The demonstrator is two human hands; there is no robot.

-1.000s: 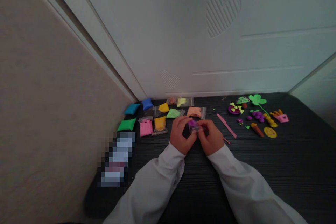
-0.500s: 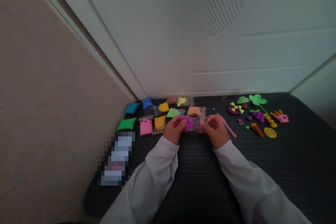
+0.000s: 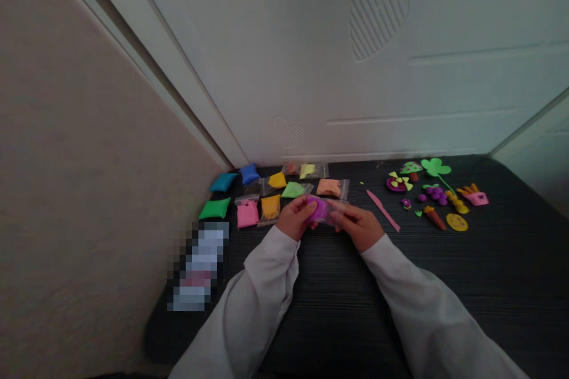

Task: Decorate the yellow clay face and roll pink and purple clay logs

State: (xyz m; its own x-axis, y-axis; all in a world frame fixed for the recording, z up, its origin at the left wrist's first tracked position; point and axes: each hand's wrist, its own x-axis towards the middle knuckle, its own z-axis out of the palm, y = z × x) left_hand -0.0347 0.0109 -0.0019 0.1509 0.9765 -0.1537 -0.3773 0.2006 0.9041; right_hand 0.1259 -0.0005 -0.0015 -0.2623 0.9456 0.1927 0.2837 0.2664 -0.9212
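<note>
A clear plastic bag of purple clay (image 3: 318, 209) is held up between my hands over the dark table. My left hand (image 3: 295, 218) is closed on its clay-filled left end, thumb on top. My right hand (image 3: 359, 225) has its fingers closed on the clear right end of the same bag; some fingertips are hidden. Just behind the bag lie a bag of light green clay (image 3: 293, 190) and a bag of peach clay (image 3: 329, 187). To the right of my right hand rests a pink plastic knife (image 3: 383, 211).
More clay packets, such as a pink one (image 3: 247, 213) and a green one (image 3: 215, 208), lie to the left. A pixelated flat object (image 3: 198, 266) is at the table's left edge. Clay figures stand at the right, including a green clover (image 3: 435, 167). A white panel (image 3: 284, 71) rises behind.
My hands moved apart, showing the purple bag stretched between them. In the last half second my right hand shifted slightly left along the bag, its fingers now straighter.
</note>
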